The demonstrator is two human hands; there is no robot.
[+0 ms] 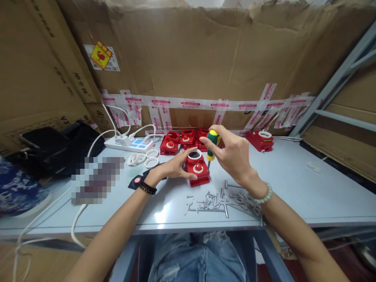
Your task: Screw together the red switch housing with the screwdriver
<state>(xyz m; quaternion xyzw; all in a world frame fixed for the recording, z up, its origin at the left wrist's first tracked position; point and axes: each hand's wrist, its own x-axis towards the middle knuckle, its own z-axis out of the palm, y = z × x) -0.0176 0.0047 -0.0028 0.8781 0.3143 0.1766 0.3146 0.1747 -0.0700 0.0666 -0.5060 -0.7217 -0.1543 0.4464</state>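
Note:
On the table in front of me stands a red box-like housing [202, 179] with a white ring around a dark round opening and a red knob on its face. My left hand [175, 166] grips its left side, thumb at the front and fingers behind. A green and yellow screwdriver [213, 139] is held upright in my right hand [232, 150], its tip at the housing's right edge. Whether a screw sits under the tip is too small to tell. Several loose screws [212, 200] and metal T-shaped rods [226, 210] lie nearer me.
Several more red housings [169, 143] stand behind, and another red housing [260, 141] is at the right. White rings [152, 162] lie left of my left hand. A power strip [129, 144] with white cables, a black bag [67, 145] and a blue patterned container [19, 190] occupy the left.

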